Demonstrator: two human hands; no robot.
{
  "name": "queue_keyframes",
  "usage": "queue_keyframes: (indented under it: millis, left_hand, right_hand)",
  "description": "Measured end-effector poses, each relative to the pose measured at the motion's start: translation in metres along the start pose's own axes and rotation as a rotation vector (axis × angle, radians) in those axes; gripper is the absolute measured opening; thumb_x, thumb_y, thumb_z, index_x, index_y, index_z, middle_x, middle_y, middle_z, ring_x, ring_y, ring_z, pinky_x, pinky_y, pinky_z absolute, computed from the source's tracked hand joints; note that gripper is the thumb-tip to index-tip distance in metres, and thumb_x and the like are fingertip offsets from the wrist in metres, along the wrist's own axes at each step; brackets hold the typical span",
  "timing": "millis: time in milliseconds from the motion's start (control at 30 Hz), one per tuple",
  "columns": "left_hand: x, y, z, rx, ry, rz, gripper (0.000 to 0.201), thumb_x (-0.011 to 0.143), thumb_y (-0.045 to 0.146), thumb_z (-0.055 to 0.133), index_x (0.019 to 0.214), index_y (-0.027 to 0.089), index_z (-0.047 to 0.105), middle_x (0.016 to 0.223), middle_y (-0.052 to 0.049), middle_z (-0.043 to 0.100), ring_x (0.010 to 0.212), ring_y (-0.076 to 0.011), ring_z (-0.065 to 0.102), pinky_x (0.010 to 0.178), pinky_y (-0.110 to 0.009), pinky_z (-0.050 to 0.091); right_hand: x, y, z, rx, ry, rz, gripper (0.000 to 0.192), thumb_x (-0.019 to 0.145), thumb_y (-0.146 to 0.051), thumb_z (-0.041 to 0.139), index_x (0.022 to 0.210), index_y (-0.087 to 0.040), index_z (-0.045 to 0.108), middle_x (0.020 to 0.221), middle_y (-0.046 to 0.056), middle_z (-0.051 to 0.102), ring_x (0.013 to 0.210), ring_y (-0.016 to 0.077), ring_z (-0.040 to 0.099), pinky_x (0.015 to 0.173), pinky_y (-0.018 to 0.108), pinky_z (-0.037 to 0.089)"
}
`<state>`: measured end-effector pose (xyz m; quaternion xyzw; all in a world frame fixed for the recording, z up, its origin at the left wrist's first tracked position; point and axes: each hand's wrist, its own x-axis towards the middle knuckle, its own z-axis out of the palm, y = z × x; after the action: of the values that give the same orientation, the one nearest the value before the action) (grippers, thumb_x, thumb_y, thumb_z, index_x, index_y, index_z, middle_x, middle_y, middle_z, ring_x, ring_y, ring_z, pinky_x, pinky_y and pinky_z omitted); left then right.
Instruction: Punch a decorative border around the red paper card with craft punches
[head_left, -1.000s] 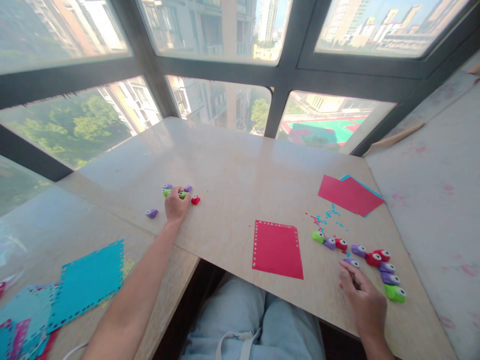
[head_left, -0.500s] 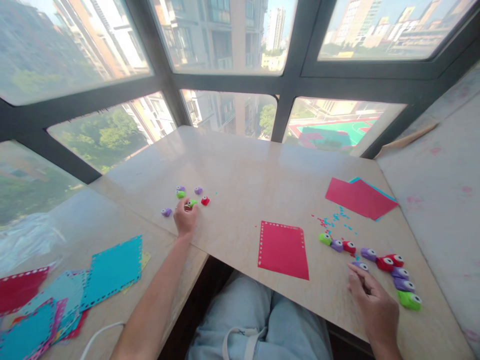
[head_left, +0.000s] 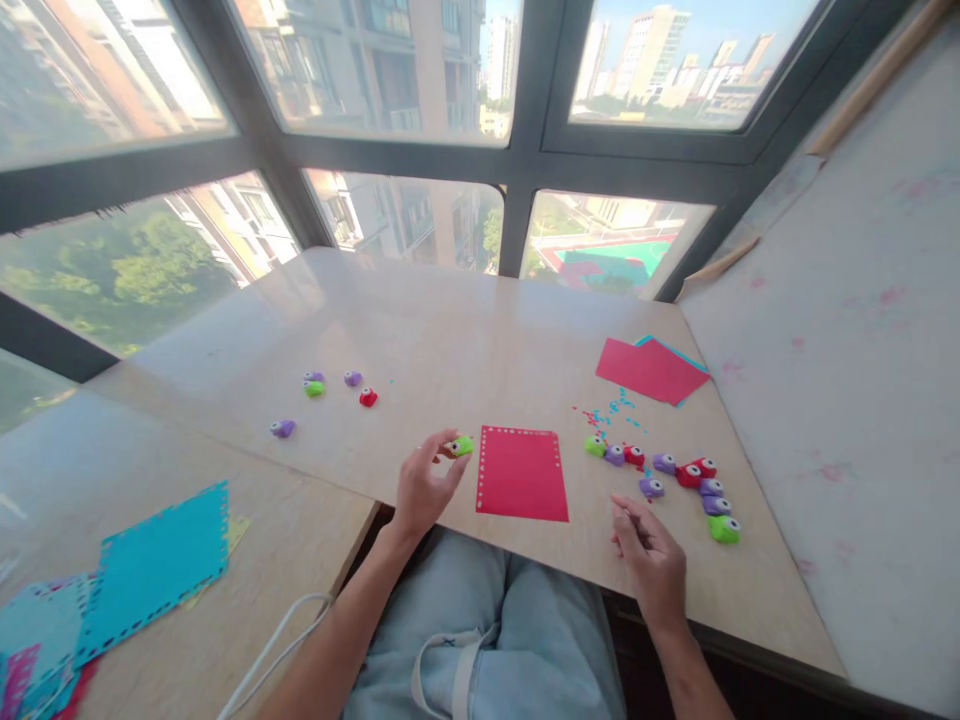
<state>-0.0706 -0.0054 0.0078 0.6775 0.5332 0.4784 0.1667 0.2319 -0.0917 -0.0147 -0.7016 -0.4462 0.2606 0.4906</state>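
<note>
My left hand (head_left: 426, 485) pinches a small green hole punch (head_left: 461, 446) with an eye on it, just left of a red paper sheet (head_left: 523, 475). Punched holes run along the sheet's left, top and upper right edges. Over the table's front right, my right hand (head_left: 651, 555) has its fingers curled together, with nothing visible in them. Closest to it lies a purple hole punch (head_left: 651, 488), a little apart from the fingertips. Beyond that, several punches stand in a bent row, among them a red one (head_left: 688, 475) and a green one (head_left: 724, 530).
Farther left lie more punches, including a red one (head_left: 367, 397) and a purple one (head_left: 283, 428). Paper confetti (head_left: 619, 408) is scattered before stacked red sheets (head_left: 651, 372). Punched blue paper (head_left: 157, 565) and a white cable (head_left: 274, 640) are at left. Windows and a wall border the table.
My left hand has brought the green hole punch from the group at left over to the red sheet. My right hand has drawn away from the purple punch. The camera view has turned right.
</note>
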Motion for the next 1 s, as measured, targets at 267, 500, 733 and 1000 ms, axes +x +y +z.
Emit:
queue_keyframes:
  millis: [267,500,733,1000]
  left_hand:
    - [-0.014,0.073,0.057,-0.001,-0.599,0.202,0.051,0.088,0.023,0.066,0.136,0.022,0.050,0.107,-0.007,0.073,0.094,-0.0212,0.069,0.085,-0.035,0.054]
    - [-0.014,0.076,0.068,0.119,-0.674,0.166,0.058,0.091,0.037,0.065,0.143,0.021,0.044,0.102,-0.008,0.075,0.087,-0.0237,0.072,0.078,-0.034,0.056]
    - [-0.012,0.070,0.069,-0.070,-0.682,0.045,0.057,0.089,0.012,0.059,0.142,0.026,0.044,0.116,-0.007,0.072,0.099,-0.0210,0.071,0.084,-0.033,0.058]
    - [-0.021,0.071,0.077,-0.476,-0.598,-0.131,0.058,0.087,0.014,0.064,0.140,0.026,0.044,0.121,-0.007,0.069,0.094,-0.0170,0.071,0.090,-0.036,0.058]
  right_hand:
    - [-0.015,-0.039,0.024,0.074,-0.291,-0.255,0.035,0.093,-0.042,0.060,0.120,-0.022,0.068,0.094,0.007,0.067,0.080,0.0177,0.066,0.063,0.025,0.056]
    - [0.000,-0.035,0.017,-0.036,-0.365,-0.455,0.030,0.098,-0.029,0.054,0.125,-0.029,0.067,0.114,0.009,0.067,0.107,0.0213,0.065,0.089,0.034,0.056]
    - [0.010,-0.032,0.013,-0.047,-0.447,-0.473,0.036,0.098,-0.023,0.053,0.132,-0.031,0.062,0.117,0.008,0.067,0.108,0.0213,0.065,0.091,0.036,0.057]
    - [0.003,-0.042,0.016,0.021,-0.384,-0.351,0.037,0.092,-0.032,0.061,0.128,-0.025,0.063,0.104,0.007,0.068,0.088,0.0194,0.068,0.076,0.032,0.061]
